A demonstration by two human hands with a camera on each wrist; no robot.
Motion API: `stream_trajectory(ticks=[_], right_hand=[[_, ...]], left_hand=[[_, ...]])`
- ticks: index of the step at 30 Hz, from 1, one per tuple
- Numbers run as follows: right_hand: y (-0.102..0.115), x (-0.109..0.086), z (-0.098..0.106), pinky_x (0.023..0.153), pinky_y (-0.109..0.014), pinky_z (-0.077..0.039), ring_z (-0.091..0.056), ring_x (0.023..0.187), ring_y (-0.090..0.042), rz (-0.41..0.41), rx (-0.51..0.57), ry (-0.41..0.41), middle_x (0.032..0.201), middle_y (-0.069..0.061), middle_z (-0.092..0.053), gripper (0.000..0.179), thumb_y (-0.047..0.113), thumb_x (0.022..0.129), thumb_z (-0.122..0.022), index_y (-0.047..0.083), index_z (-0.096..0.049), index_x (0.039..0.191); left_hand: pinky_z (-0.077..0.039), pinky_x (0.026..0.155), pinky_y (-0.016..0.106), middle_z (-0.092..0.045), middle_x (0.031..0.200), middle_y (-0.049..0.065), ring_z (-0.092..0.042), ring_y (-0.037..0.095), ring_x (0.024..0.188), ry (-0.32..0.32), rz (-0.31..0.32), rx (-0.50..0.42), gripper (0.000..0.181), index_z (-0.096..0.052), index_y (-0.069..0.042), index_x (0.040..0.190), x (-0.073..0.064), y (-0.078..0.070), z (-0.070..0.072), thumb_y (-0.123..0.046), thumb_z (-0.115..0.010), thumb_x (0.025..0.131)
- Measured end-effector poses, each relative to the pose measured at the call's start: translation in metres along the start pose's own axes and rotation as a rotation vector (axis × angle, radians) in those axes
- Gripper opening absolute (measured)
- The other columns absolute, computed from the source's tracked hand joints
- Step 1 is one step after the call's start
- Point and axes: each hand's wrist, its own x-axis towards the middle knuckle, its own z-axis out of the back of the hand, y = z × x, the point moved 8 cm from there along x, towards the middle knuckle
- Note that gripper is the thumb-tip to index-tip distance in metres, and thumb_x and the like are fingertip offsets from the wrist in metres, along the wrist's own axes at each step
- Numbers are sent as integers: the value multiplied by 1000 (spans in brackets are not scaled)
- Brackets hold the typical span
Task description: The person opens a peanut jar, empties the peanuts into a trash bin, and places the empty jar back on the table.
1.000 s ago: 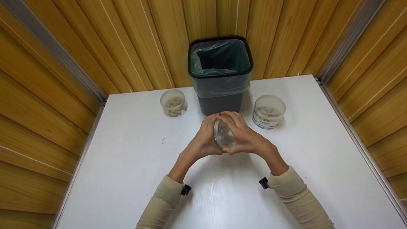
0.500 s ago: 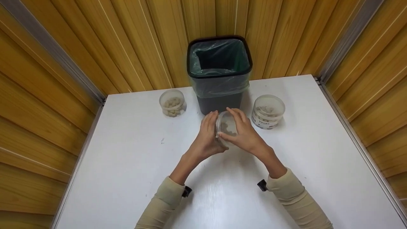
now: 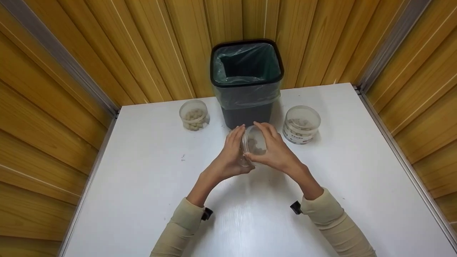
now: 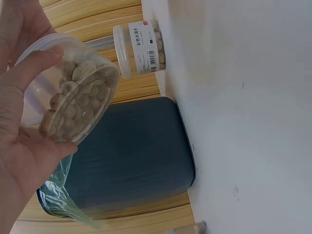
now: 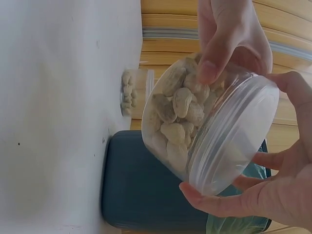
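Yellow wood-grain panels (image 3: pixel 142 46) rise behind your white table (image 3: pixel 135 178) and to your left and right. Near the back stands a dark bin (image 3: pixel 246 119), its green liner (image 3: pixel 246 98) folded over the rim, probably so the bag won't slip in. 2 see-through jars of what look like peanuts stand upright, well apart: the left jar (image 3: pixel 192 124) to the bin's left, the labelled jar (image 3: pixel 299 137) to its right, seemingly set aside to leave your hands the middle.

You have the held jar (image 5: pixel 168 129) off the table, in front of the bin, between your 2 hands. It is tilted, its lid (image 5: pixel 253 126) turned up toward your right, its peanuts (image 5: pixel 183 102) mostly toward the base. Your left hand (image 3: pixel 228 155) grips the body, likely to steady it. Your right hand (image 3: pixel 278 151) is spread wide around the lid, fingers parted and bent at its edge, presumably because so broad a lid needs that span. Whether the lid is loose, the views can't tell you.
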Motion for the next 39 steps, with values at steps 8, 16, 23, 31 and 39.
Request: stream_trajectory(ticks=[8, 16, 23, 31, 39], right_hand=[[11, 1, 2, 113, -62, -35, -23, 151, -35, 217, -25, 53, 163, -16, -24, 100, 35, 78, -87, 18, -33, 159], [4, 2, 0, 115, -68, -26, -10, 153, -40, 106, 24, 114, 167, -16, -11, 101, 47, 83, -82, 19, -24, 162], [-3, 2, -2, 116, -62, -30, -25, 150, -41, -39, -1, 143, 164, -20, -17, 110, 54, 83, -79, 15, -16, 164], [5, 1, 0, 110, -64, -37, -20, 149, -43, 132, -8, 166, 165, -16, -15, 109, 35, 77, -87, 22, -21, 163], [11, -1, -2, 108, -59, -42, -19, 150, -41, 284, -65, 154, 165, -17, -15, 109, 24, 72, -89, 23, -26, 161]], left_hand=[[-36, 118, 47, -27, 160, 19, -24, 33, 150, -91, -46, 54, 120, -17, -2, 158, -2, 0, 9, -35, -91, 70], [-38, 117, 43, -32, 158, 18, -29, 30, 148, -142, -100, 101, 120, -21, 0, 158, -5, 0, 9, -44, -91, 70], [-41, 115, 40, -32, 159, 17, -30, 30, 147, -169, -90, 161, 120, -24, 2, 156, -7, 0, 8, -43, -92, 68], [-38, 116, 42, -32, 158, 18, -29, 30, 148, -187, -117, 172, 116, -25, 2, 155, -10, 1, 9, -44, -90, 71], [-38, 116, 41, -32, 157, 18, -29, 30, 148, -170, -108, 152, 121, -23, -1, 158, -10, 3, 10, -47, -92, 69]])
